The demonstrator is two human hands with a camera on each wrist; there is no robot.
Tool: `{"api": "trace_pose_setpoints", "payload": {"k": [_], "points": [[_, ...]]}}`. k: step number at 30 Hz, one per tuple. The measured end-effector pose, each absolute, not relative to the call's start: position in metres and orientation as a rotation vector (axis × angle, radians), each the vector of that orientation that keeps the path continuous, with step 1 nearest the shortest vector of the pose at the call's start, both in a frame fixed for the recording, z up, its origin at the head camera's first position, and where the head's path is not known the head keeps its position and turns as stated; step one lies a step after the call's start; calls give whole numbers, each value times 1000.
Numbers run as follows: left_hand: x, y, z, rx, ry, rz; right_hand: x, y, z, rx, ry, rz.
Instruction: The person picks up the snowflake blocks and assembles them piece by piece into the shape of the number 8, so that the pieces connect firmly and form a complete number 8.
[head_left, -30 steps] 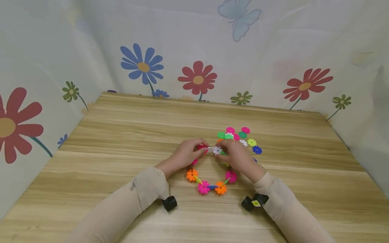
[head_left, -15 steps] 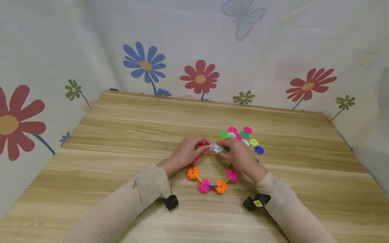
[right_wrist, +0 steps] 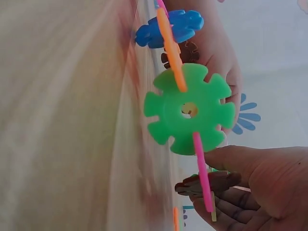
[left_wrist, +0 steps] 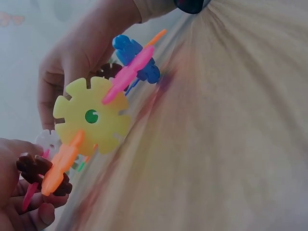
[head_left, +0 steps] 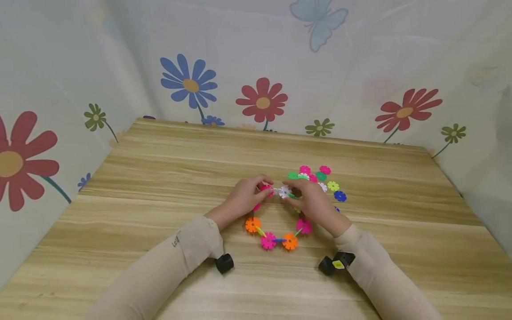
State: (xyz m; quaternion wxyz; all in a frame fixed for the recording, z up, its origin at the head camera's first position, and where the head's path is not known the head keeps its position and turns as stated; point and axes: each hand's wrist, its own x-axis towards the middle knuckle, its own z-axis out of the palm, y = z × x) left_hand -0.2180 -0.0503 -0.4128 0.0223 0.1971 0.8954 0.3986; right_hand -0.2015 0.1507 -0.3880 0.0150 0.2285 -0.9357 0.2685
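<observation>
A ring-shaped chain of notched plastic snowflake discs hangs between both hands; in the head view its near side shows an orange disc and a pink disc. My left hand pinches the chain at a red-pink disc. Close on the right, my right hand grips the chain beside a white disc. Another pale disc between the fingertips is partly hidden. The left wrist view has a yellow disc up close, the right wrist view a green disc.
Loose snowflake discs, among them a blue one and a yellow-green one, lie on the wooden table behind my right hand. A flower-printed curtain stands behind the table.
Both hands keep their hold on the chain and stay close together. The ring's near side has shifted slightly away from me, and the view has moved a little.
</observation>
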Motion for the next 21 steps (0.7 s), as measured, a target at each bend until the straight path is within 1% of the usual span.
{"api": "trace_pose_setpoints", "payload": {"k": [6,21], "points": [[-220,-52,-412,538,2770,1268,-208,151,-390,689,-2924,885],[-230,-62,-410,429,2742,1308,-223,145,-388,631,-2965,756]]}}
